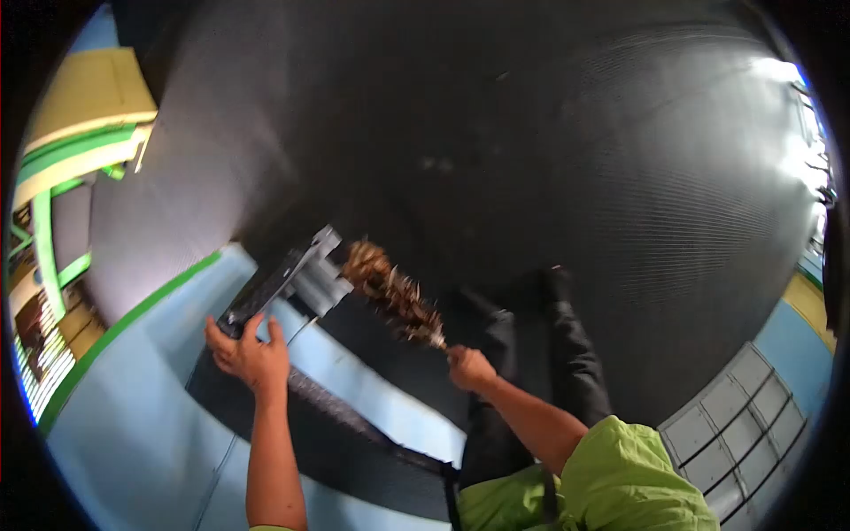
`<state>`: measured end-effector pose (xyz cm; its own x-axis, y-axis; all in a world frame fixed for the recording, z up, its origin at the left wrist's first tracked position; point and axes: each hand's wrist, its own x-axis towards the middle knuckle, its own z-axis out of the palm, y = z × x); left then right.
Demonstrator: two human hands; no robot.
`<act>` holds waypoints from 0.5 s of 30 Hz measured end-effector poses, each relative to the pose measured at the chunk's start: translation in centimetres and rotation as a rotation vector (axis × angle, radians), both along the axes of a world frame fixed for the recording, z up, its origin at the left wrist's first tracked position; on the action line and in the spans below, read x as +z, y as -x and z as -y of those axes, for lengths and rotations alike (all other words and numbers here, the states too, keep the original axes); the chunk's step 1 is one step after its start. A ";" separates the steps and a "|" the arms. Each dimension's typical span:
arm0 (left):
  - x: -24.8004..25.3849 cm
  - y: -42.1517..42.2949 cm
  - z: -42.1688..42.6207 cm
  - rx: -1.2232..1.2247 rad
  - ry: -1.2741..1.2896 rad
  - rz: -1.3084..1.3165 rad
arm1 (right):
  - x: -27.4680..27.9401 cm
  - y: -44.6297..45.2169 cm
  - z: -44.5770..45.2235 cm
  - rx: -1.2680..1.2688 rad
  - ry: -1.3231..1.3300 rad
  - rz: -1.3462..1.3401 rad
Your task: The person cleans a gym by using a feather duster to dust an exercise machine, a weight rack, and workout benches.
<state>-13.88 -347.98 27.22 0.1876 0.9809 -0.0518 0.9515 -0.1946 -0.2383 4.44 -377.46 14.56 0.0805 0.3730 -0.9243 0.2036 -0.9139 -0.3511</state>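
Note:
My right hand (472,370) is closed around the handle of a brown feather duster (390,288). The duster's feathers point up and left, close beside a silver-grey metal piece (320,281) on a long black box-like device (266,288). My left hand (252,356) grips the lower end of that device, thumb and fingers at its edge. The device sits tilted above the light blue wall or ledge. What kind of device it is, I cannot make out. Whether the feathers touch the metal piece is unclear.
A dark floor (460,133) spreads ahead of my legs (580,354). A black padded strip (336,434) runs along a light blue surface (124,407) with green edging. Yellow and green structures (88,102) stand at left. Grey panels with dark bars (735,429) are at lower right.

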 end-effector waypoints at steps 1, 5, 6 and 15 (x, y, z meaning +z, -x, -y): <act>0.3 -0.4 0.0 0.036 0.007 -0.015 | 2.4 -1.8 0.6 -0.013 0.004 0.024; 0.3 -0.4 -0.3 0.089 0.055 0.043 | 11.0 -10.9 3.5 0.001 -0.039 0.123; 2.2 -2.3 -0.6 0.205 0.212 -0.017 | 12.8 -13.4 3.9 -0.043 -0.077 0.211; 3.6 -13.4 0.9 -0.199 0.607 0.507 | 31.6 -25.0 8.7 -0.384 -0.281 0.565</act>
